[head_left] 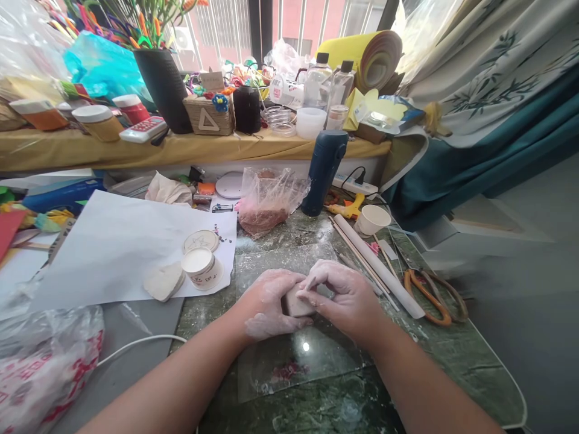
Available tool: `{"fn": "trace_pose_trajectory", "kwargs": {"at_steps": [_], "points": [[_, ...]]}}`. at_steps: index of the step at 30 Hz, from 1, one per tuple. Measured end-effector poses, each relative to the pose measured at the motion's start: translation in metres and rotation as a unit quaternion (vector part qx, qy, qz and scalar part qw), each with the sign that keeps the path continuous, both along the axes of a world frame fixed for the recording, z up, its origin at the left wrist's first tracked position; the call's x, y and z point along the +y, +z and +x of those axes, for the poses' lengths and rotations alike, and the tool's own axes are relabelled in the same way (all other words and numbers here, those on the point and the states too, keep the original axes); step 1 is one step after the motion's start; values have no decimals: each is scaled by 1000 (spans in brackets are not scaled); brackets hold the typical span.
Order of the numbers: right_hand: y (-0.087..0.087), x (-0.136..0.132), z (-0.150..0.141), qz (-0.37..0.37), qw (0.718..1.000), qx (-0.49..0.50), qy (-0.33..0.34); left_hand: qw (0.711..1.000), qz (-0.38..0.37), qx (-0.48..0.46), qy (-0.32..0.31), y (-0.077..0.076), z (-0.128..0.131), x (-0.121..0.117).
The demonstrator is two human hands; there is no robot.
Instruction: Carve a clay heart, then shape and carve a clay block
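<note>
My left hand (269, 301) and my right hand (346, 295) are both closed round a small pale lump of clay (296, 303), fingers pressed on it from either side. Both hands are dusted white. They work just above a clear plastic sheet (289, 361) lying on the green marble table (452, 349). To the left, on a white paper sheet (122, 247), stand a small open tub of white paste (199, 266), its round lid (201, 240) and a flat pale clay piece (163, 281).
A white rolling stick (377, 265), thin wooden skewers and orange-handled scissors (432, 295) lie right of my hands. Behind are a plastic bag of reddish material (266, 202), a dark blue tool (323, 172), a paper cup (373, 218) and a glue gun (346, 208). A cluttered shelf runs along the window.
</note>
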State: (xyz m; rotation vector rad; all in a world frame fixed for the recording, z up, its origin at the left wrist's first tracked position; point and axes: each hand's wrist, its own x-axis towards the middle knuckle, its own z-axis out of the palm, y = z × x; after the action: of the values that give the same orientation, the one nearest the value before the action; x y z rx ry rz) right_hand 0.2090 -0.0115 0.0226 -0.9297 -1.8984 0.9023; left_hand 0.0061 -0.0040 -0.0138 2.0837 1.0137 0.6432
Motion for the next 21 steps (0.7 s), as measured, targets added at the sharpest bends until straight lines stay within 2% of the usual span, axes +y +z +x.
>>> {"fn": "trace_pose_trajectory", "kwargs": {"at_steps": [6, 8, 11, 13, 18, 21], "points": [[4, 2, 10, 11, 994, -37, 100, 1000, 16, 6, -8, -1, 0, 1], [1, 3, 10, 15, 995, -10, 95, 1000, 13, -3, -4, 0, 0, 0], [-4, 3, 5, 0, 999, 37, 28, 1000, 8, -6, 6, 1, 0, -1], [-4, 2, 3, -11, 999, 34, 2, 1000, 9, -3, 5, 2, 0, -1], [-1, 5, 10, 7, 994, -10, 108, 1000, 24, -7, -3, 1, -1, 0], [-4, 7, 12, 17, 995, 14, 99, 1000, 16, -1, 6, -1, -2, -1]]}}
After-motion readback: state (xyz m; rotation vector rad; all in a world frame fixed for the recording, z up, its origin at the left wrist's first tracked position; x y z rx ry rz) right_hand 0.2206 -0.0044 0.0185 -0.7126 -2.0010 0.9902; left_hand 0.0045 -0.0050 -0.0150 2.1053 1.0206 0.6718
